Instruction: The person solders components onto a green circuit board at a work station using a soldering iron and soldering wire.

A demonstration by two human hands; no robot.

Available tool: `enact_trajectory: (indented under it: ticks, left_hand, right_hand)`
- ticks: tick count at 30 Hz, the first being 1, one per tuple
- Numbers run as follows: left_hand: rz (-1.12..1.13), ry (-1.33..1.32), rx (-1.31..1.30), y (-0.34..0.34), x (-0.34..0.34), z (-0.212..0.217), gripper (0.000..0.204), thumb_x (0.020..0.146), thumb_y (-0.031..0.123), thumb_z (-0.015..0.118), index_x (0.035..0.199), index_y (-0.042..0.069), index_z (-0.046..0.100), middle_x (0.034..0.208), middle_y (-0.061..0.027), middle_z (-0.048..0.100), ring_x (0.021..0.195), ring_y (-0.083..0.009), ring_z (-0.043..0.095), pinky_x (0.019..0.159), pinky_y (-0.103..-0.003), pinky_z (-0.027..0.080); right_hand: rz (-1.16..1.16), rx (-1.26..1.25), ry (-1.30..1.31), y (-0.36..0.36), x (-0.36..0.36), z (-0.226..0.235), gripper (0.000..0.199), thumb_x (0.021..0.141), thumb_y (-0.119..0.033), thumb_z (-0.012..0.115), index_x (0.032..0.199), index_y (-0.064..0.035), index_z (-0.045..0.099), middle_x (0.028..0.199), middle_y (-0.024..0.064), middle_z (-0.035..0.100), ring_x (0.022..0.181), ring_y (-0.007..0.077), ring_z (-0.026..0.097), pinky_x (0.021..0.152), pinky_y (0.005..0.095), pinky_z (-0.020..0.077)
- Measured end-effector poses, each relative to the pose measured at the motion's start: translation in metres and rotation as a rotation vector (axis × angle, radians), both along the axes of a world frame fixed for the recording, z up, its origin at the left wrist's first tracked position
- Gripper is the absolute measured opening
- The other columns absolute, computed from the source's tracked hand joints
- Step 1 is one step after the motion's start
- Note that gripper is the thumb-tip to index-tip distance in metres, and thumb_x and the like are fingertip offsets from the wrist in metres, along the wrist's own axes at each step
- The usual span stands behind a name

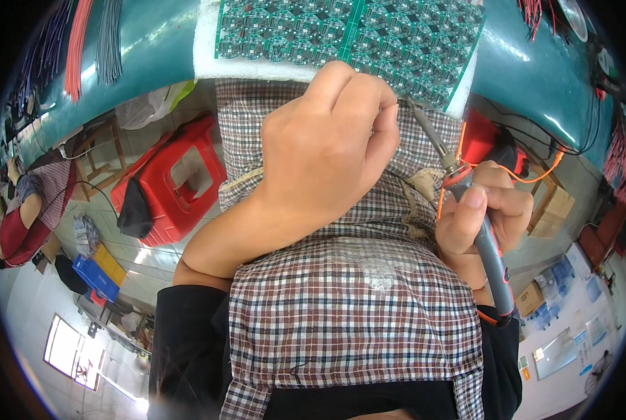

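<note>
My right hand [495, 203] is wrapped round the dark grey and red handle of a soldering iron [496, 269]. The iron slants up and left, its metal tip near the front edge of a green panel of small circuit boards [285, 31]. My left hand [327, 143] is closed in a pinch at the panel's front edge, with its back toward me. What its fingertips hold, if anything, is hidden. White foam [205, 49] lies beneath the panel. Whether the iron's tip touches the panel, I cannot tell.
Bundles of red wires [78, 49] and grey wires [108, 42] lie on the teal table [155, 45] at left. An orange cord [537, 180] runs beside my right hand. A red plastic stool [155, 185] stands below the table. Another person's arm [29, 210] shows far left.
</note>
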State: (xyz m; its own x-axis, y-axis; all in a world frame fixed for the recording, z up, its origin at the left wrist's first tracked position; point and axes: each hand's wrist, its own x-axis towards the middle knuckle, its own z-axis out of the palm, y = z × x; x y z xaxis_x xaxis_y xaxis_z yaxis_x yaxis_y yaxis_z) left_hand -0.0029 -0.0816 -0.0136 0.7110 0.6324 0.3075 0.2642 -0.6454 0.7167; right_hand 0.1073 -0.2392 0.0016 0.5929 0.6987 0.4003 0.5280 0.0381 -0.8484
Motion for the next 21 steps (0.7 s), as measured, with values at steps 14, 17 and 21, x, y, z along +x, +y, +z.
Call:
enact_trajectory:
  ticks: [14,17,21]
  left_hand:
    - [-0.022,0.04,-0.028,0.002,-0.0005,0.0029,0.012,0.079,0.004,0.075,0.086,0.008,0.067,0.076,-0.0006,0.061,0.05,-0.0062,0.052,0.044,-0.021,0.04]
    - [-0.023,0.025,-0.037,0.0017,0.0004,0.0026,0.012,0.079,0.004,0.076,0.086,0.007,0.067,0.076,-0.0007,0.06,0.049,-0.0061,0.05,0.044,-0.021,0.039]
    - [-0.033,0.047,-0.025,0.0013,0.0018,0.0023,0.013,0.076,0.008,0.072,0.084,0.011,0.062,0.078,-0.0034,0.056,0.057,-0.0209,0.06,0.049,-0.031,0.048]
  right_hand:
    - [-0.069,-0.058,0.056,0.0056,-0.0062,-0.0013,0.019,0.09,-0.011,0.056,0.088,-0.0057,0.038,0.063,0.0064,0.047,0.056,0.0113,0.038,0.055,0.0291,0.0342]
    - [-0.068,-0.063,0.044,0.0063,-0.0062,-0.0009,0.018,0.089,-0.011,0.055,0.088,-0.0055,0.038,0.062,0.006,0.046,0.055,0.0111,0.038,0.055,0.0292,0.0335]
    - [-0.074,-0.055,0.03,0.0068,-0.0063,-0.0013,0.018,0.089,-0.011,0.055,0.088,-0.0051,0.038,0.061,0.0057,0.046,0.054,0.011,0.037,0.055,0.0291,0.0331]
